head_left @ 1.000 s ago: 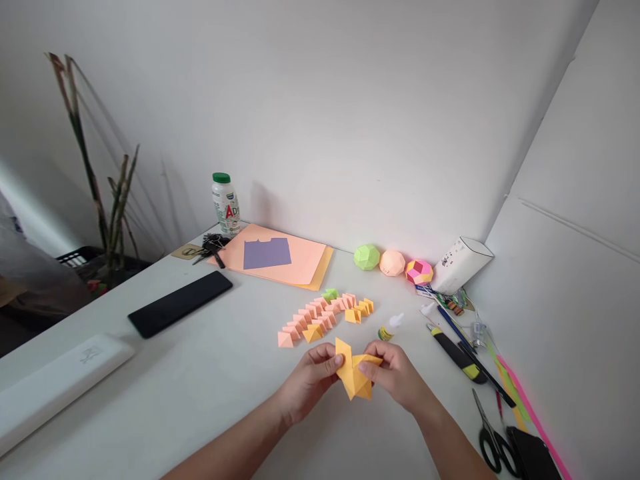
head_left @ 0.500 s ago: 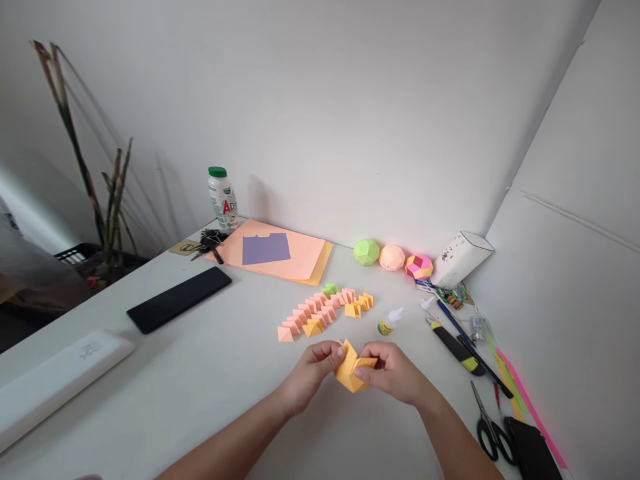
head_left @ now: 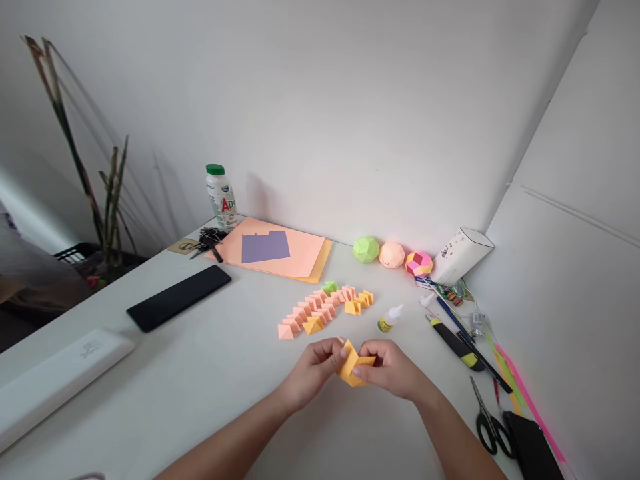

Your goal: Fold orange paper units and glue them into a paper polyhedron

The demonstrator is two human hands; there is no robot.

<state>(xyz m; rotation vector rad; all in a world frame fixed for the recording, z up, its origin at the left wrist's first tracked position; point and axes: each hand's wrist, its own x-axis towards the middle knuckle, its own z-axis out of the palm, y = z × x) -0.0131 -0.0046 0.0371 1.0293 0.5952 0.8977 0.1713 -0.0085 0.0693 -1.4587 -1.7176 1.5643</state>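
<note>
Between both hands is a folded yellow-orange paper piece (head_left: 353, 369), held just above the white table. My left hand (head_left: 317, 369) pinches its left side between thumb and fingers. On its right flap, my right hand (head_left: 391, 367) has closed with the thumb in front and fingers behind. Beyond the hands lie rows of folded pink paper units (head_left: 315, 308), with a few yellow-orange units (head_left: 353, 307) beside them and a green unit (head_left: 329, 287) at the back. A small glue bottle (head_left: 389, 319) with a white nozzle lies near my right hand.
Three faceted paper balls, one green (head_left: 366, 249), stand by the wall near a white box (head_left: 462, 255). On the right lie a utility knife (head_left: 456, 343), scissors (head_left: 491, 427) and a black phone (head_left: 533, 448). Paper sheets (head_left: 300, 257), a bottle (head_left: 221, 197) and a black slab (head_left: 179, 298) are left.
The yellow-orange paper piece is tilted slightly differently, with its lower tip a little higher. Both hands keep their hold, and the view has shifted slightly.
</note>
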